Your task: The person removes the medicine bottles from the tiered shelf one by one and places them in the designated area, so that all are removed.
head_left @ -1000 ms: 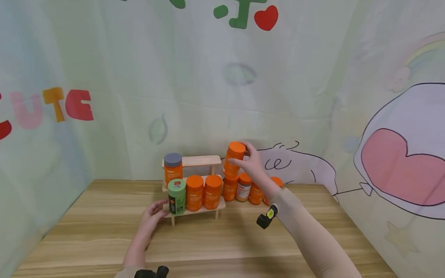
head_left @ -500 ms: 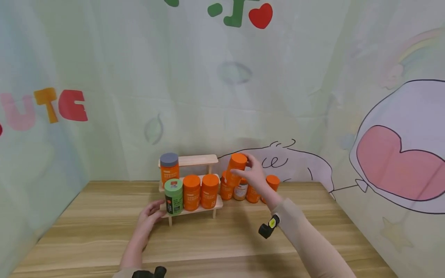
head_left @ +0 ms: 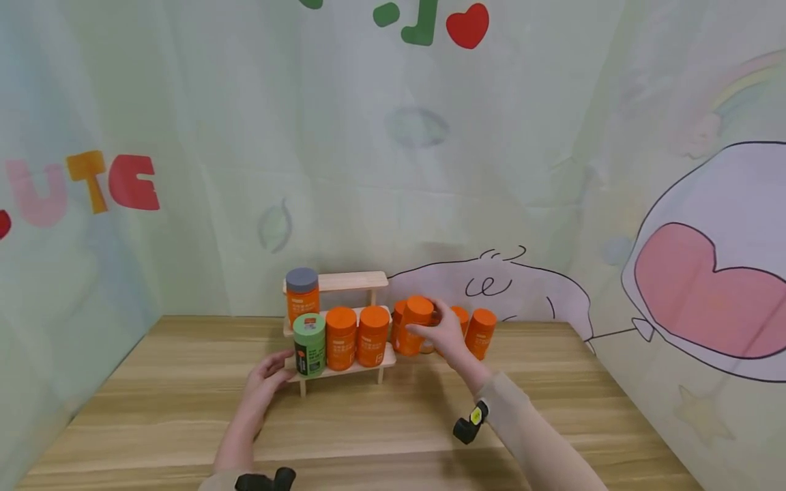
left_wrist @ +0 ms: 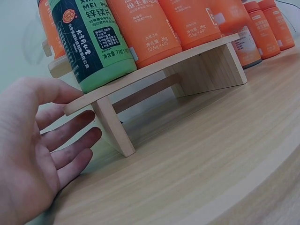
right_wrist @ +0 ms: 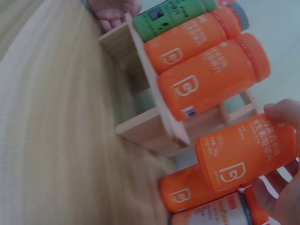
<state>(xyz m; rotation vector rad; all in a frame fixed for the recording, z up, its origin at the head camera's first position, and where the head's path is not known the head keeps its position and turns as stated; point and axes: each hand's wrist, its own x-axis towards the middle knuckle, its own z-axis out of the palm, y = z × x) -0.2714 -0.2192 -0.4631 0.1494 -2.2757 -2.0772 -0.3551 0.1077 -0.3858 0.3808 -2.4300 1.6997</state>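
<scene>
My right hand (head_left: 448,334) grips an orange supplement bottle (head_left: 416,326) between thumb and fingers, just right of the wooden step rack (head_left: 362,281). In the right wrist view the held bottle (right_wrist: 246,152) hangs slightly tilted, in front of another orange bottle (right_wrist: 180,190). At the rack's left end, my left hand (head_left: 267,378) pinches the lower step; the left wrist view shows the thumb over the board (left_wrist: 154,70) and fingers below. A green bottle (head_left: 309,348) and two orange bottles (head_left: 341,341) stand on that lower step.
An orange bottle with a grey lid (head_left: 303,300) stands further back on the rack. Several bottles stand on the wooden table (head_left: 393,436) to its right, the outermost an orange one (head_left: 482,334); my right hand partly hides others. A printed curtain (head_left: 344,170) hangs behind.
My right hand has lowered the held orange bottle from above the bottles beside the rack to in front of them. The left hand has stayed at the rack's left end.
</scene>
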